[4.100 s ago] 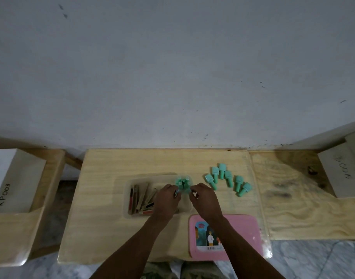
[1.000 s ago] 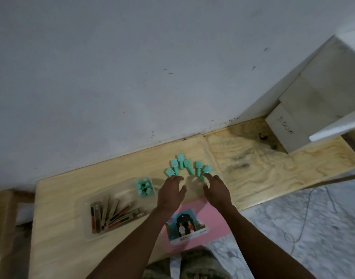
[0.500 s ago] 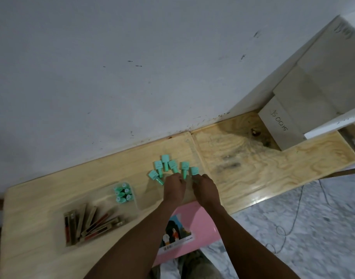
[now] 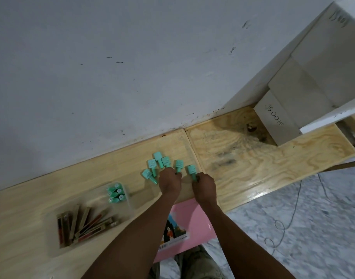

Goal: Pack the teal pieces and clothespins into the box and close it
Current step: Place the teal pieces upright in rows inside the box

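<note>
Several loose teal pieces (image 4: 158, 158) lie in a fan on the wooden table (image 4: 31, 198). My left hand (image 4: 169, 183) has its fingers curled round the stem of one middle teal piece (image 4: 178, 167). To its right, my right hand (image 4: 204, 186) pinches the stem of the rightmost teal piece (image 4: 191, 170). A clear box (image 4: 55, 251) sits to the left, holding clothespins (image 4: 82, 223) and a cluster of teal pieces (image 4: 115, 193). The pink lid (image 4: 194, 218) lies under my forearms at the table's near edge.
The wall runs right behind the table. White boxes (image 4: 277, 119) with handwritten labels are stacked at the back right on a plywood board (image 4: 243, 158). Right of the near table edge is marble floor with a cable (image 4: 293, 198).
Both hands left the clear box, travelled right to the loose teal pieces and closed on two stems. The view has swung to the right and tilted.
</note>
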